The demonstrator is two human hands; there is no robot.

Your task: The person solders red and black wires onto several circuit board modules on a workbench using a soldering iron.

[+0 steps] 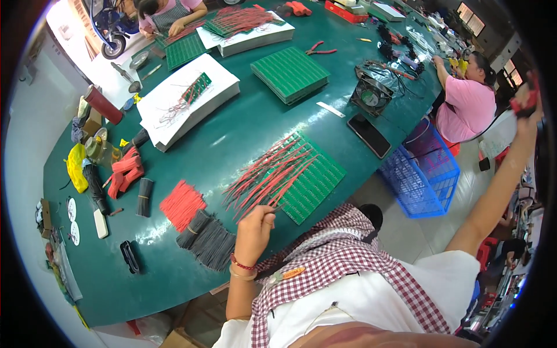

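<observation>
A green circuit board panel [316, 182] lies on the table in front of me, with many red wires [272, 174] standing and leaning across its left part. My left hand [256, 232] is at the panel's near left edge, fingers curled and pinched. Something thin and dark shows at its fingertips, too small to name. A bundle of red wires [182, 204] and dark grey wire bundles [208, 240] lie left of this hand. My right arm stretches far out to the right, and my right hand [527, 98] is raised by a red and black thing. Its fingers are dark and blurred.
Stacked green panels [290, 72], a white stack [191, 98] with a wired board piece, a small fan [371, 95], a phone [369, 135] and red-handled pliers [321, 49] are on the table [174, 301]. A blue crate [420, 171] stands right. Two co-workers sit across and right.
</observation>
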